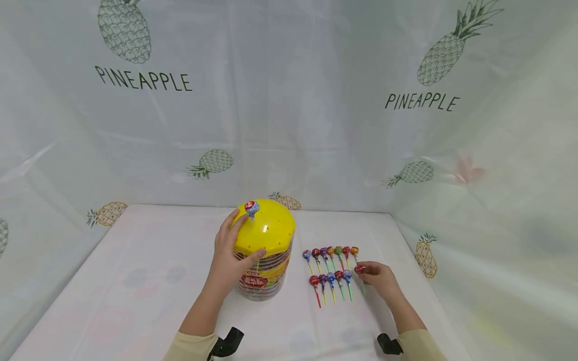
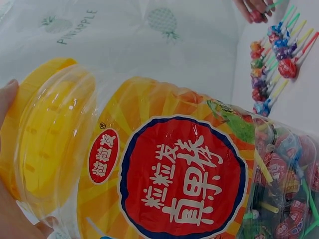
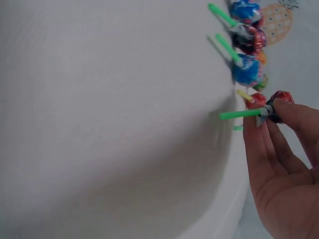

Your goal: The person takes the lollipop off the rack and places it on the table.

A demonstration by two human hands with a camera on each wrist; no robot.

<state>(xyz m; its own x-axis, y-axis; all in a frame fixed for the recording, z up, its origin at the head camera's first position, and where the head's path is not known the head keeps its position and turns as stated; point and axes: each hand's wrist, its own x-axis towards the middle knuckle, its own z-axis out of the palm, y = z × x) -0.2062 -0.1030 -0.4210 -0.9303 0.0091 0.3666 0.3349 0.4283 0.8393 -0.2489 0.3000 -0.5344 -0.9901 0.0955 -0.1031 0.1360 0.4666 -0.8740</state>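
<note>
A tall clear jar [image 2: 279,164] full of lollipops, with a domed yellow lid [image 1: 271,228] and a printed label [image 1: 266,276], stands on the table. My left hand [image 1: 228,253] grips the lid from the left, thumb at its front rim and fingers up its side. One blue-and-red lollipop [image 1: 251,208] sticks up from the lid near my fingertips. To the right, my right hand [image 1: 378,278] pinches a dark red lollipop [image 3: 279,104] by its wrapped head, its green stick [image 3: 241,114] pointing away from the palm. That lollipop is at the right end of the nearer row.
Two rows of wrapped lollipops, a farther row [image 1: 331,251] and a nearer row [image 1: 331,278], lie right of the jar with sticks toward me. The white-covered table [image 1: 149,311] meets a pineapple-print curtain [image 1: 316,165] behind and at the sides.
</note>
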